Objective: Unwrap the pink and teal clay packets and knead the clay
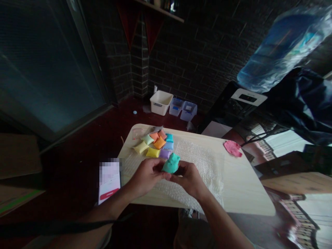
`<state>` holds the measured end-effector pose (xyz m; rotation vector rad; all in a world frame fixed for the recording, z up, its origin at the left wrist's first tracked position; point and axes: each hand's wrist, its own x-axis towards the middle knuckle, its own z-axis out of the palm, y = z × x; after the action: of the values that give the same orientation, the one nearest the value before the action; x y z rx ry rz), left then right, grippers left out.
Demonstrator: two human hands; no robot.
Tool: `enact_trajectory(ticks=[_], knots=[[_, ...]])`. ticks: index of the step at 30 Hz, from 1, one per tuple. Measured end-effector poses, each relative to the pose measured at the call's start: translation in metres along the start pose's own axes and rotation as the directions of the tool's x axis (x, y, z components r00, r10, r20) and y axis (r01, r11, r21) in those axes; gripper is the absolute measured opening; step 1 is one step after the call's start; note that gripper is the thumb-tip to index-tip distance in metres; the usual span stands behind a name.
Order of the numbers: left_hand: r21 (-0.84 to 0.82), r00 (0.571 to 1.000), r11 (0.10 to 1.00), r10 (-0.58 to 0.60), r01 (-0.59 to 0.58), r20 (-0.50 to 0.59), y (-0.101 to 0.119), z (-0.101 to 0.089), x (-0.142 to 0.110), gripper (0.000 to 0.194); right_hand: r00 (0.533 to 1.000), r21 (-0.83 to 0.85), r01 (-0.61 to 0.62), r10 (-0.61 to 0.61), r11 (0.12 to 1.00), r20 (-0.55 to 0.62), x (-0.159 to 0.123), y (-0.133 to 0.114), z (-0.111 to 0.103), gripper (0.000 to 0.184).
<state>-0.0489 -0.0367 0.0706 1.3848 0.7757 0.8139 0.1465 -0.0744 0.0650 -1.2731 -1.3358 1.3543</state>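
Observation:
A lump of teal modelling clay [171,164], shaped with small points at its top like ears, is held upright over the near part of the table. My left hand [149,173] grips it from the left, fingers curled against its side. From the other side my right hand [191,176] closes on it, and the fingertips of both hands meet under its base. Just beyond lie several small pillow-like packets [159,143] in yellow, orange, blue, purple and pale green. Bubble wrap [204,166] spreads beneath my hands.
The pale wooden table [246,186] carries a flat pink piece [232,148] at its right. A phone [110,181] with a lit screen stands by the left edge. Beyond are a white bin [161,103], clear plastic boxes [188,111] and a water dispenser [249,97].

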Motion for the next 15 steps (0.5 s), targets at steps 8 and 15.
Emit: enact_trajectory(ticks=[8, 15], knots=[[0.492, 0.998, 0.87, 0.061, -0.041, -0.025, 0.003, -0.005, -0.01, 0.016, 0.964, -0.209, 0.262, -0.246, 0.942, 0.101, -0.013, -0.017, -0.019, 0.082], [0.698, 0.979, 0.689, 0.101, -0.195, 0.175, 0.001, -0.008, -0.017, 0.02, 0.944, -0.41, 0.325, -0.264, 0.853, 0.199, -0.019, -0.025, -0.01, 0.03]])
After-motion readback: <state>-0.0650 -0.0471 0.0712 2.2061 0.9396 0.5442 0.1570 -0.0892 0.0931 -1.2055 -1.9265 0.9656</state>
